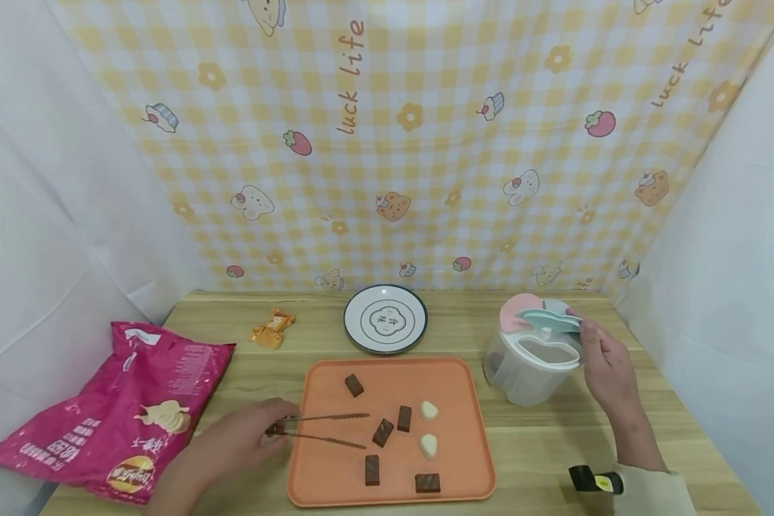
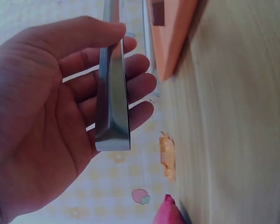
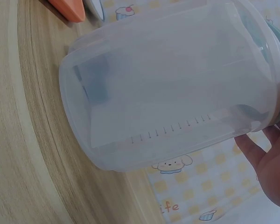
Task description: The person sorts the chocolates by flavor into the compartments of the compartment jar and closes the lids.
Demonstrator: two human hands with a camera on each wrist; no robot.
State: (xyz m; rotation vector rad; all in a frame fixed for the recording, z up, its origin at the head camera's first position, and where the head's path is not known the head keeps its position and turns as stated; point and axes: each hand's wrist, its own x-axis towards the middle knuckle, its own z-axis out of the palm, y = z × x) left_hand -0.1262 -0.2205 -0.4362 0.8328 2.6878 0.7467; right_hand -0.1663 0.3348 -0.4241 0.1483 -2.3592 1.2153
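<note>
The left hand (image 1: pixel 232 444) pinches the metal tongs (image 1: pixel 325 428), tips apart, long axis toward 3 o'clock, over the orange plastic tray (image 1: pixel 477 473); the nearest brown chocolate piece (image 1: pixel 383 432) lies just beyond. The right hand (image 1: pixel 609 373) holds the translucent plastic container (image 1: pixel 529 373) by its lid.

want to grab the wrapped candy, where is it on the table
In the head view the wrapped candy lies on the table's far left part, just left of the white plate and behind the chip bag.

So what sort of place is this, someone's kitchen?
Probably not a kitchen: it looks like a small staged tabletop booth. A printed cloth backdrop and white side sheets enclose a wooden table set with an orange tray of sweets.
</note>
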